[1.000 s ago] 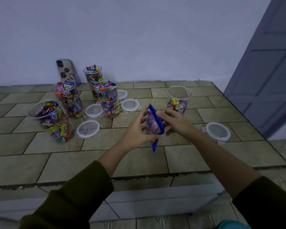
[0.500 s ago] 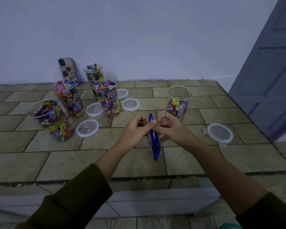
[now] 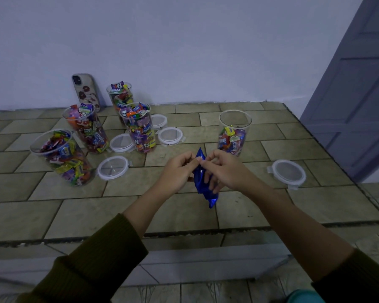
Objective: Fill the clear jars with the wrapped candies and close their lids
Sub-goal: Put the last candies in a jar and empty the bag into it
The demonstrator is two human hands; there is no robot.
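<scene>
A blue candy bag (image 3: 204,189) hangs upright between my hands above the tiled counter (image 3: 74,215). My left hand (image 3: 177,171) and my right hand (image 3: 223,171) both pinch its top edge, fingertips meeting. Behind my right hand stands a clear jar (image 3: 233,132), about half full of wrapped candies, lid off. Its lid (image 3: 289,173) lies to the right. Several full open jars stand at the left: one (image 3: 61,158), another (image 3: 85,127), a third (image 3: 138,127), and one at the back (image 3: 119,95).
Loose white-rimmed lids lie among the full jars, such as lid (image 3: 113,168), lid (image 3: 170,135) and lid (image 3: 120,143). A phone (image 3: 85,90) leans on the wall. A door (image 3: 359,95) stands at the right. The counter's front edge drops to a step.
The bag has turned edge-on and dropped slightly. Both hands have drawn together at its top edge, fingertips now touching.
</scene>
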